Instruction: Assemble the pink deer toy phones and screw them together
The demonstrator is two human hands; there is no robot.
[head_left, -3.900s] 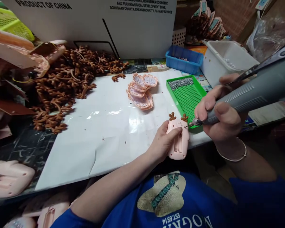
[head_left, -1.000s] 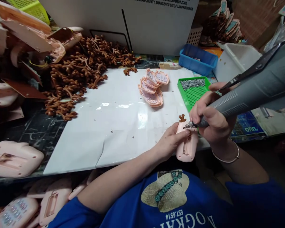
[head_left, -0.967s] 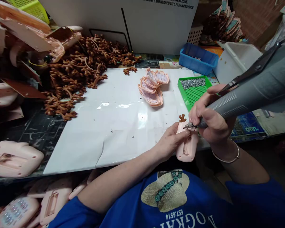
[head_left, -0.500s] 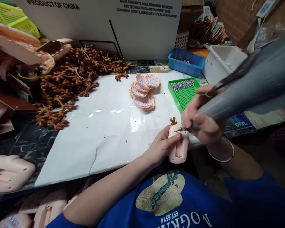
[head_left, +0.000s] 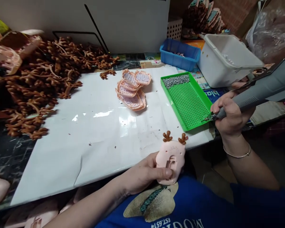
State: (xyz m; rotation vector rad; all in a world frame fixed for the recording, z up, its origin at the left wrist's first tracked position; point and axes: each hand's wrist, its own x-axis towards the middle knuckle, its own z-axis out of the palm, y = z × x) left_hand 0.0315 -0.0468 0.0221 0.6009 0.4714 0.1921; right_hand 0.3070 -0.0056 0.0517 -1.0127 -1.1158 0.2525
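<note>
My left hand (head_left: 142, 174) grips a pink toy shell (head_left: 170, 161) with two brown antlers, held tilted up at the near table edge, close to my chest. My right hand (head_left: 230, 115) is wrapped round a grey electric screwdriver (head_left: 256, 93). Its tip hangs over the near right corner of a green screw tray (head_left: 187, 103), apart from the toy. A heap of small silver screws (head_left: 175, 80) lies at the tray's far end.
A white sheet (head_left: 97, 126) covers the table. A big pile of brown antler parts (head_left: 40, 79) lies at the left. Several pink keypad pieces (head_left: 131, 90) are stacked in the middle. A blue bin (head_left: 179, 53) and a white tub (head_left: 225, 60) stand at the back right, before a white carton.
The screwdriver tip has left the toy's back and moved right, over the green tray. My left hand has pulled the toy toward me and tilted it up.
</note>
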